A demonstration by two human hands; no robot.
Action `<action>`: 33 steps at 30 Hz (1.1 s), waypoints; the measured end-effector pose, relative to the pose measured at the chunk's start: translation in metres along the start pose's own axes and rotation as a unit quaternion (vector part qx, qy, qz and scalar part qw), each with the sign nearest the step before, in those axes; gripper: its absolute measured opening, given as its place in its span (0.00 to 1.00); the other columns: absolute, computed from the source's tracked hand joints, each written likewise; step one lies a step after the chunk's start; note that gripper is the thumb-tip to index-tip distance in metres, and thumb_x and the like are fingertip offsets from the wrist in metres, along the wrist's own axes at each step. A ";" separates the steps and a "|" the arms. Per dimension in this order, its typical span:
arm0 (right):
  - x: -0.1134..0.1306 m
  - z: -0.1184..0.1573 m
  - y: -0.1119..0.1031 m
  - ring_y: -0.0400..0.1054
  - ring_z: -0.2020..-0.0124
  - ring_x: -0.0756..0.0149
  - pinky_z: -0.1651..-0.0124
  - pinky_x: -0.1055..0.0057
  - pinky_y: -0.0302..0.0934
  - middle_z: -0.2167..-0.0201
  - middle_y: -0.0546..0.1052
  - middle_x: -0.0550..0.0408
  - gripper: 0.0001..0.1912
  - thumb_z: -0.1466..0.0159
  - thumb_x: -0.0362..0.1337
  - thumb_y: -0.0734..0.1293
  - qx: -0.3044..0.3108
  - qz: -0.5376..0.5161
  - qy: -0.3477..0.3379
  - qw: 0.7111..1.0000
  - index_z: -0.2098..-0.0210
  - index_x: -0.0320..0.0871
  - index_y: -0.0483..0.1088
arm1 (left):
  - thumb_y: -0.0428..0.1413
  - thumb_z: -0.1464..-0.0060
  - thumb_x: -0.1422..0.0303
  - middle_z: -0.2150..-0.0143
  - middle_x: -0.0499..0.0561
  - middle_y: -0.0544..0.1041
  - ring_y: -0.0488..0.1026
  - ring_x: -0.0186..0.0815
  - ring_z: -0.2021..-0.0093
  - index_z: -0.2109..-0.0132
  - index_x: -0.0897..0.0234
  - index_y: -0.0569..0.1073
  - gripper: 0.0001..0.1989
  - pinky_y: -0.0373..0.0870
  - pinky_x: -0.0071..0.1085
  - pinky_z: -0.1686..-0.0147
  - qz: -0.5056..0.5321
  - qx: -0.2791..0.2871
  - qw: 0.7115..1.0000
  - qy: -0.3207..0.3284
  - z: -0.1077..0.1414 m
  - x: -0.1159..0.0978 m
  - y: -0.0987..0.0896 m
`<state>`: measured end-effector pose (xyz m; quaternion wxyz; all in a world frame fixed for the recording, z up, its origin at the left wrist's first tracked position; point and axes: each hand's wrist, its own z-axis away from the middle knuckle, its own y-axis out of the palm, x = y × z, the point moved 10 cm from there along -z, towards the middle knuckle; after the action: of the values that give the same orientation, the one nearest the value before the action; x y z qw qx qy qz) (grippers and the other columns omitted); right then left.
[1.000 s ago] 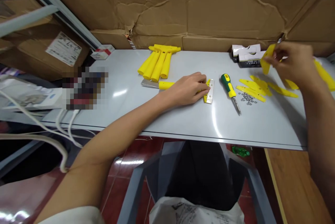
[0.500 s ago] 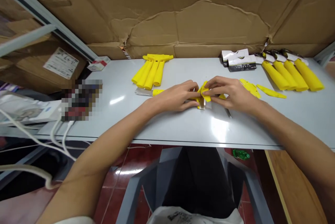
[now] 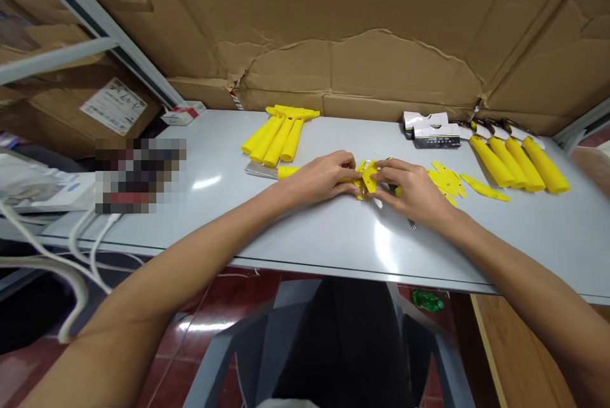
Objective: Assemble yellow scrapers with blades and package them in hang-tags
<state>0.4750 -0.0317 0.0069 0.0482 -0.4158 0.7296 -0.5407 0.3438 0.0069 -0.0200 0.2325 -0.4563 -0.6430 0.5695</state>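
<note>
Near the front middle of the table, my left hand (image 3: 328, 176) is closed around the head end of a yellow scraper-like tool. Its yellow handle (image 3: 288, 173) pokes out to the left, with a flat silver metal piece (image 3: 261, 170) beyond it. Against that head, the fingertips of my right hand (image 3: 405, 185) pinch a small flat yellow plastic plate (image 3: 368, 178) with holes. The fingers partly hide the join. Under my right hand, a dark tool with a metal tip (image 3: 412, 224) shows only in part. Several loose yellow plates (image 3: 447, 180) lie just to its right.
Several yellow T-shaped handles (image 3: 279, 136) lie at the back left. Black-and-white card packs (image 3: 436, 135) and several yellow handles with dark heads (image 3: 519, 163) are at the back right. Cardboard (image 3: 362, 71) stands behind the table (image 3: 200, 224); cables (image 3: 95, 246) hang at the left.
My right hand has brought the yellow plate lower and flatter against the tool's head. The view has shifted a little; my left hand keeps its grip.
</note>
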 end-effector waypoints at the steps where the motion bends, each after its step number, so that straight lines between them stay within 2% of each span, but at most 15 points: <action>1: 0.000 0.000 0.002 0.82 0.44 0.48 0.39 0.46 0.78 0.42 0.83 0.40 0.09 0.27 0.40 0.72 -0.001 0.002 -0.004 1.000 0.53 0.42 0.82 | 0.59 0.27 0.54 0.48 0.60 0.78 0.76 0.44 0.49 0.42 0.61 0.85 0.18 0.74 0.40 0.48 0.005 0.000 1.000 -0.007 0.000 0.001 -0.001; 7: 0.000 0.005 0.013 0.81 0.42 0.46 0.39 0.44 0.78 0.36 0.80 0.40 0.10 0.26 0.40 0.71 0.018 0.038 -0.017 0.999 0.49 0.43 0.80 | 0.64 0.30 0.55 0.50 0.59 0.81 0.77 0.45 0.49 0.46 0.63 0.85 0.16 0.74 0.39 0.47 0.036 -0.006 0.999 -0.022 -0.002 0.003 -0.007; 12: 0.003 0.007 0.025 0.79 0.37 0.43 0.36 0.39 0.78 0.30 0.75 0.40 0.13 0.25 0.43 0.70 0.053 0.037 -0.026 0.998 0.46 0.45 0.79 | 0.69 0.36 0.53 0.52 0.58 0.84 0.79 0.46 0.49 0.47 0.66 0.81 0.21 0.74 0.40 0.47 0.059 -0.037 0.997 -0.034 -0.003 0.012 -0.010; 17: 0.008 0.006 0.023 0.71 0.28 0.41 0.31 0.40 0.76 0.31 0.76 0.40 0.15 0.26 0.43 0.70 0.054 0.044 -0.037 0.997 0.45 0.43 0.80 | 0.71 0.38 0.54 0.52 0.59 0.85 0.80 0.46 0.48 0.47 0.67 0.81 0.22 0.74 0.39 0.46 0.069 -0.032 0.997 -0.027 -0.004 0.013 -0.010; 20: 0.009 0.005 0.025 0.70 0.27 0.40 0.30 0.39 0.75 0.31 0.76 0.38 0.18 0.24 0.45 0.68 0.069 0.054 -0.045 0.995 0.43 0.41 0.80 | 0.72 0.39 0.54 0.52 0.58 0.85 0.80 0.45 0.49 0.47 0.66 0.82 0.22 0.74 0.39 0.47 0.074 -0.036 0.996 -0.023 -0.004 0.013 -0.012; 25: 0.009 0.006 0.031 0.68 0.25 0.41 0.31 0.37 0.75 0.30 0.76 0.41 0.19 0.21 0.44 0.64 0.077 0.067 -0.059 0.993 0.38 0.45 0.79 | 0.72 0.38 0.54 0.51 0.58 0.84 0.81 0.44 0.49 0.44 0.65 0.83 0.23 0.74 0.37 0.47 0.096 -0.044 0.994 -0.024 -0.003 0.015 -0.011; 27: 0.010 0.005 0.032 0.70 0.26 0.41 0.33 0.37 0.77 0.30 0.76 0.41 0.20 0.20 0.43 0.63 0.075 0.083 -0.060 0.992 0.36 0.45 0.78 | 0.71 0.37 0.54 0.50 0.58 0.84 0.81 0.44 0.49 0.43 0.64 0.83 0.23 0.75 0.37 0.47 0.094 -0.041 0.994 -0.031 -0.002 0.016 -0.010; 33: 0.011 0.002 0.031 0.80 0.38 0.41 0.42 0.38 0.81 0.28 0.74 0.39 0.22 0.18 0.41 0.58 0.070 0.108 -0.048 0.991 0.34 0.41 0.77 | 0.66 0.31 0.60 0.50 0.59 0.83 0.80 0.43 0.49 0.43 0.65 0.83 0.16 0.74 0.37 0.46 0.091 -0.032 0.994 -0.040 -0.002 0.017 -0.009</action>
<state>0.4521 -0.0388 -0.0153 0.1701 -0.3560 0.7272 -0.5617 0.3347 0.0226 -0.0147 0.1386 -0.4970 -0.6257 0.5850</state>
